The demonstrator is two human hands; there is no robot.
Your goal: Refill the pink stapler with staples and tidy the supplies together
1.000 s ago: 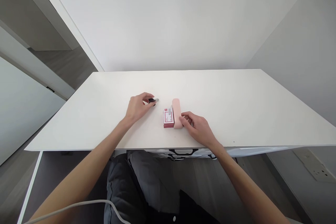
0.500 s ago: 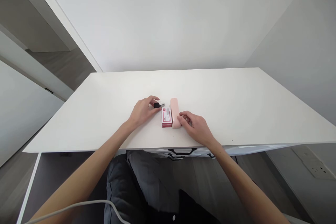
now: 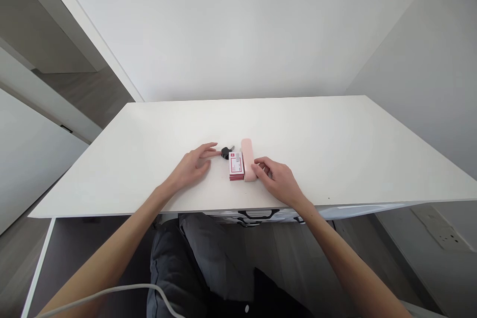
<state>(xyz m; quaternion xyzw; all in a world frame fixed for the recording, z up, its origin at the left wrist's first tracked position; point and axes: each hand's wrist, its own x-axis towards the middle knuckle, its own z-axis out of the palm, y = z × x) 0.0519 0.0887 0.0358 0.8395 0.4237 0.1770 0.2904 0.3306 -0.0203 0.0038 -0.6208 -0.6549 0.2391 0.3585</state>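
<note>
A black-headed key [image 3: 226, 153] lies on the white tabletop at the back left corner of a stack of red and white small boxes [image 3: 236, 164]. Against the stack's right side lies a long pale pink case [image 3: 248, 160]. My left hand [image 3: 194, 164] is open, its fingers stretched to the right, one fingertip at the key's black head. At the right, my right hand [image 3: 278, 179] has bent fingers; thumb and fingertips rest at the right side of the pink case, which stays flat on the table. The fingers do not wrap round it.
The white tabletop [image 3: 335, 149] runs up to a white wall [image 3: 238, 30]. Below its front edge are drawers with black handles [image 3: 259, 215]. A pale cable [image 3: 112, 289] crosses over my left forearm. A socket strip [image 3: 443, 231] is at the lower right.
My left hand has let go of the key and drawn back to the left, its fingers straightening. The key has turned slightly beside the boxes. My right hand stays at the pink case.
</note>
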